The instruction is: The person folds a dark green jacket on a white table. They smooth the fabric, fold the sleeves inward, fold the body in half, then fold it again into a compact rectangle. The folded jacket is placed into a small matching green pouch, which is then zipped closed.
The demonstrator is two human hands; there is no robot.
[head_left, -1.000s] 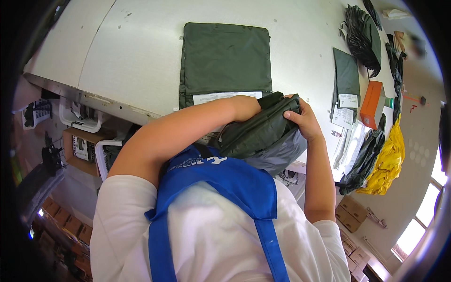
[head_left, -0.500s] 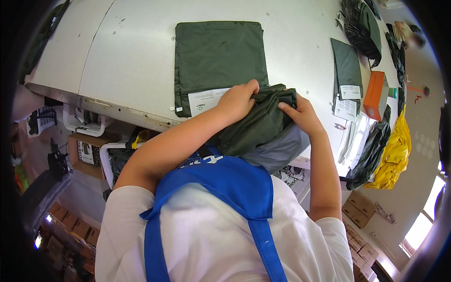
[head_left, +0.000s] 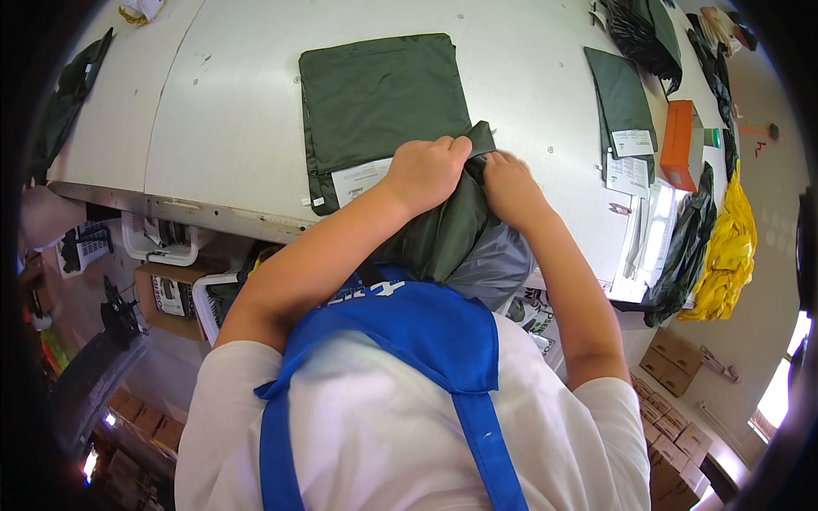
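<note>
My left hand (head_left: 426, 170) and my right hand (head_left: 509, 187) both grip a bunched dark green fabric bag (head_left: 452, 234) with a grey plastic part (head_left: 494, 268) at the white table's (head_left: 239, 111) near edge. Just beyond my hands lies a flat dark green fabric cover (head_left: 379, 98) with a white label (head_left: 360, 179) at its near edge. My left hand partly overlaps that label. The bag hangs between my forearms, above my blue apron.
At the right lie another flat green cover with white labels (head_left: 622, 102), an orange box (head_left: 680, 145), dark bags (head_left: 643, 30) and a yellow bag (head_left: 724, 255). White baskets and cardboard boxes (head_left: 166, 289) stand under the table at the left. More boxes (head_left: 673, 375) sit on the floor at the right.
My hands have carried the bunched bag forward onto the table edge and come closer together. The bundle looks more compressed than before.
</note>
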